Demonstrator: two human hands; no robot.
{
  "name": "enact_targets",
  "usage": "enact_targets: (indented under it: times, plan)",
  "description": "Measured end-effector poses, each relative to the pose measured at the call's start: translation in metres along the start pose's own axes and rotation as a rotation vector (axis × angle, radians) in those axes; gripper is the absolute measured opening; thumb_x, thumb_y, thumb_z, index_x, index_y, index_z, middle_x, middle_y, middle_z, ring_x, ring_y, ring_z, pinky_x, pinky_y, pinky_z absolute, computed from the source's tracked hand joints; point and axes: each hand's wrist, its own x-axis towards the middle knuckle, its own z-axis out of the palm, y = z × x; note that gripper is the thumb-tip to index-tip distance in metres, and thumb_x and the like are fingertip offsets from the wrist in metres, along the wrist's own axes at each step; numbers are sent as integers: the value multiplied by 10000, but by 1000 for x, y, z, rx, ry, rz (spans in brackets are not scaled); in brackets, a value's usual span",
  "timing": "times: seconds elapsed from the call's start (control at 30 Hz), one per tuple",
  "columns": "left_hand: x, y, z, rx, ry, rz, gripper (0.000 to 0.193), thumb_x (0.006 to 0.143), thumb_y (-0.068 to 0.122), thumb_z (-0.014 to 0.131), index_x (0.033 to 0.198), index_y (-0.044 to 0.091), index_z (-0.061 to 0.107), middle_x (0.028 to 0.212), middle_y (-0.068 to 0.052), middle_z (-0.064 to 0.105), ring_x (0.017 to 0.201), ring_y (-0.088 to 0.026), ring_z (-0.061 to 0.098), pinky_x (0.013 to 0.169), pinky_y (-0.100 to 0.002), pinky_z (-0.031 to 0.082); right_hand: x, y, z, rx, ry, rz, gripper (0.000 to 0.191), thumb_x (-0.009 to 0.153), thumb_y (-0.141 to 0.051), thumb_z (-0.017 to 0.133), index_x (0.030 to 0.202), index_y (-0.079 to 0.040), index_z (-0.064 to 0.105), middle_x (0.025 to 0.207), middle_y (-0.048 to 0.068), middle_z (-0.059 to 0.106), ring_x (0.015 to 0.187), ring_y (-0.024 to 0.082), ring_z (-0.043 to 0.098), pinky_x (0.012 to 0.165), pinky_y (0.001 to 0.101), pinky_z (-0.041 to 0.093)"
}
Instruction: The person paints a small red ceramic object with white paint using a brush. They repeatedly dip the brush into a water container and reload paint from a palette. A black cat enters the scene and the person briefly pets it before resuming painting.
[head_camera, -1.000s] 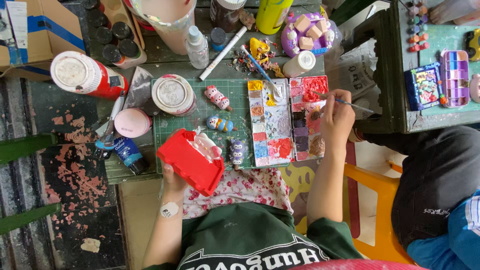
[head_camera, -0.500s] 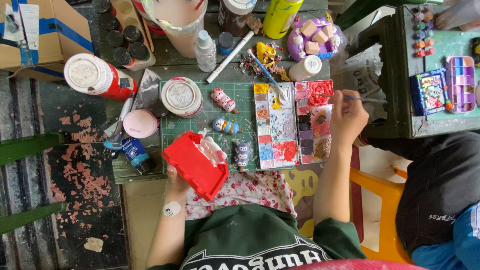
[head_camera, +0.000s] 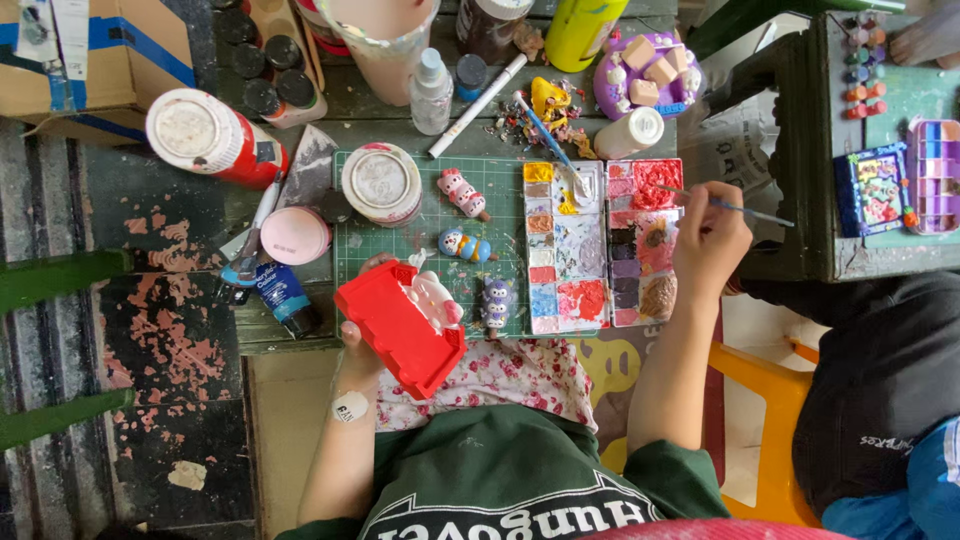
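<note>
A red tray with a small pink-and-white figure is gripped by the left hand above the green cutting mat. A thin paintbrush is pinched in the right hand, its tip over the paint palette on the worktop.

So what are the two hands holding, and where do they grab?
The left hand grips the red tray by its left edge. The right hand pinches a thin paintbrush at mid-handle, its tip over the paint palette.

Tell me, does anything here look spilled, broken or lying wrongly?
Yes. The red-and-white can lies on its side at the table's left end, while the other jars stand upright. Small coloured scraps are scattered above the paint palette.
</note>
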Motion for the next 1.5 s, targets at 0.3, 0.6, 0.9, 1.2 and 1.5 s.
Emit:
enact_targets:
  times: [0.3, 0.6, 0.9, 1.2, 1.5]
  plan:
    - [-10, 19, 6, 7, 23, -38, 1197, 657, 824, 791, 1488, 87, 346, 1404, -115, 533, 1308, -266, 547, 1124, -482, 478, -18, -7, 4, 162, -126, 99, 60, 1088, 0, 552, 1108, 12, 607, 894, 40, 668, 728, 59, 593, 647, 221, 470]
    - [-16, 11, -12, -6, -1, -8, 1215, 660, 802, 811, 1500, 70, 327, 1391, -100, 524, 1314, -270, 552, 1117, -482, 483, -30, -7, 5, 46, -153, 43, 96, 1088, 37, 563, 1118, 22, 654, 861, 73, 641, 721, 70, 556, 660, 224, 451]
    - [-21, 7, -35, 197, 36, 54, 1224, 629, 754, 881, 1476, 29, 377, 1372, -74, 513, 1303, -213, 538, 1120, -419, 472, -98, -31, 15, 676, 98, 141, 151, 1175, -96, 489, 1193, 8, 596, 1092, 130, 716, 793, 164, 682, 681, 246, 538]
    - [-20, 5, -46, 215, 56, 39, 1239, 612, 788, 865, 1469, 39, 374, 1374, -61, 501, 1328, -198, 517, 1149, -402, 451, -200, -90, 73, 1131, -52, 215, 34, 1147, -95, 476, 1137, -70, 497, 950, 141, 685, 650, 196, 646, 604, 309, 548]
    - [-19, -11, -57, 337, 51, 152, 1273, 615, 796, 863, 1505, 52, 339, 1390, -53, 464, 1364, -197, 501, 1227, -413, 426, -241, -97, 104, 952, -377, 274, 94, 1096, -12, 503, 1142, -47, 430, 1001, 186, 626, 698, 193, 614, 635, 309, 529]
